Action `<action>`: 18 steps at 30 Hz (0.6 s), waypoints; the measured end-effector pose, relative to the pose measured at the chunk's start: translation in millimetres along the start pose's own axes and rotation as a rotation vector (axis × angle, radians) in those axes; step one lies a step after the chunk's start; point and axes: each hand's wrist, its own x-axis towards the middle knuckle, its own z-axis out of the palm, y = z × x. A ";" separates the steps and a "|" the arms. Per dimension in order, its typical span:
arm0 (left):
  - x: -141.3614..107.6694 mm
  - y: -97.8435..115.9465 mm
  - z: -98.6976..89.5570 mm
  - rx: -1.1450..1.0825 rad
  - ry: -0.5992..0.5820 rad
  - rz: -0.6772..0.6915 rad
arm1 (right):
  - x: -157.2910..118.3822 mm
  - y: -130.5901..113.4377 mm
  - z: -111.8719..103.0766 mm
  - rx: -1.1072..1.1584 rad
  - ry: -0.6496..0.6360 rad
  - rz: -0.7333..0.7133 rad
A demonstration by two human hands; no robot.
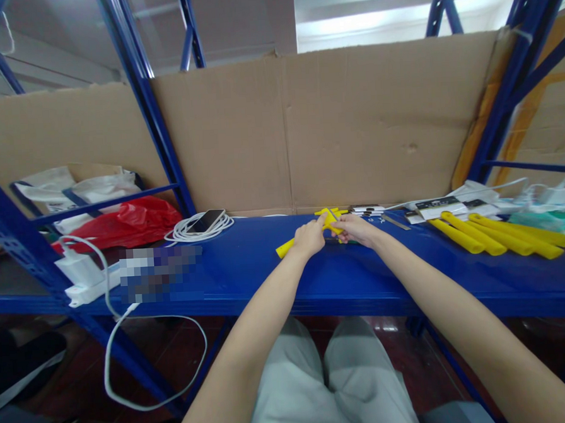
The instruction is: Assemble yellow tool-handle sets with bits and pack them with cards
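My left hand (310, 236) is wrapped round a yellow tool (330, 221) near the middle of the blue shelf. The tool's long handle sticks out to the left below that hand, and its wider end lies between both hands. My right hand (354, 230) pinches this wider end from the right. A small thin grey part shows at that end, too small to name. Just behind the hands lie more small yellow pieces (340, 211) and some black-and-white packets (365, 211).
Several yellow handles (501, 235) lie at the right beside packaging (434, 208). A thin metal strip (397, 222) is nearer the middle. At the left are a phone (207, 221), coiled white cable and a power strip (85, 291). Cardboard (354, 125) stands behind.
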 end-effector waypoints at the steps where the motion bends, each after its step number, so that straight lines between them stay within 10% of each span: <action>1: -0.3 0.4 -0.3 0.003 0.002 -0.001 | 0.0 -0.2 -0.3 0.014 -0.012 -0.003; 13: -0.8 3.5 -2.7 -0.006 0.007 -0.025 | -4.6 -7.5 1.5 0.107 -0.005 0.026; 18: 1.7 2.1 -5.4 -0.059 0.025 -0.081 | 6.1 -1.4 -29.1 -0.156 0.311 -0.030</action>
